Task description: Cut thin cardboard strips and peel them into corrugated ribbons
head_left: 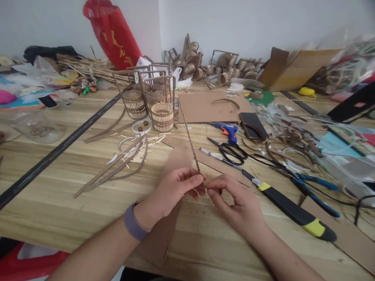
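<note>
Over the worktop [94, 219], our left fingers [194, 181] pinch the strip [192, 146], right fingers [219, 184] bunched, can't tell the hold, so overbending might snap it.

a wide dull-purple band [134, 225], dark at one edge, circles the left wrist [145, 217].

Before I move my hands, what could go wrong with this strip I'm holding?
The thin strip might bend or snap, since the left hand grips it near one end and the rest sticks out. Its far end could brush the small slatted basket, which looks close in this view. The right hand might bump the black-and-yellow tool lying beside it.
</note>
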`<state>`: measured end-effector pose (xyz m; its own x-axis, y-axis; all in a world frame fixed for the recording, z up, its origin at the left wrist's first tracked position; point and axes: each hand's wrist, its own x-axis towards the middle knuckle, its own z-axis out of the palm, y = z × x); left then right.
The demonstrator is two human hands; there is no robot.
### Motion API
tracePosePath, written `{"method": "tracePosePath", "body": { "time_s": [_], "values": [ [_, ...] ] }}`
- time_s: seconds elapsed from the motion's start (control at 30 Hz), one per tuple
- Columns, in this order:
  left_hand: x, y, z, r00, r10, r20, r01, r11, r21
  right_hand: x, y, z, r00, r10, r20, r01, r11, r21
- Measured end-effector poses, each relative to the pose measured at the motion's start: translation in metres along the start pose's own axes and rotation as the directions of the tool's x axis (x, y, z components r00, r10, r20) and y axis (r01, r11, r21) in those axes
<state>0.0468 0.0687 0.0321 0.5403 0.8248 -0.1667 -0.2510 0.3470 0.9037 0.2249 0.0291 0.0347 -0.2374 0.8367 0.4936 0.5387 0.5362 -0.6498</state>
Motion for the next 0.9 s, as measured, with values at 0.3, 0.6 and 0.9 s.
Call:
{"method": "tracePosePath", "body": {
  "time_s": [0.3, 0.6, 0.9],
  "values": [
    [-0.0006, -0.0011, 0.0044, 1.000, 0.004, -0.027, -0.004, 1.000, -0.010, -0.0011, -0.0049, 0.0014, 0.998, -0.056, -0.015, 0.056, 0.997, -0.049],
    [-0.0010, -0.0035, 0.0046, 0.999, 0.041, -0.032, -0.042, 0.999, -0.013, -0.0003, -0.0035, 0.0009, 0.997, -0.079, -0.015, 0.079, 0.996, -0.046],
    [-0.0010, -0.0039, 0.0048, 0.999, 0.036, -0.040, -0.036, 0.999, -0.010, 0.0012, -0.0043, -0.0006, 0.998, -0.061, -0.003, 0.061, 0.998, -0.018]
  ]
}}
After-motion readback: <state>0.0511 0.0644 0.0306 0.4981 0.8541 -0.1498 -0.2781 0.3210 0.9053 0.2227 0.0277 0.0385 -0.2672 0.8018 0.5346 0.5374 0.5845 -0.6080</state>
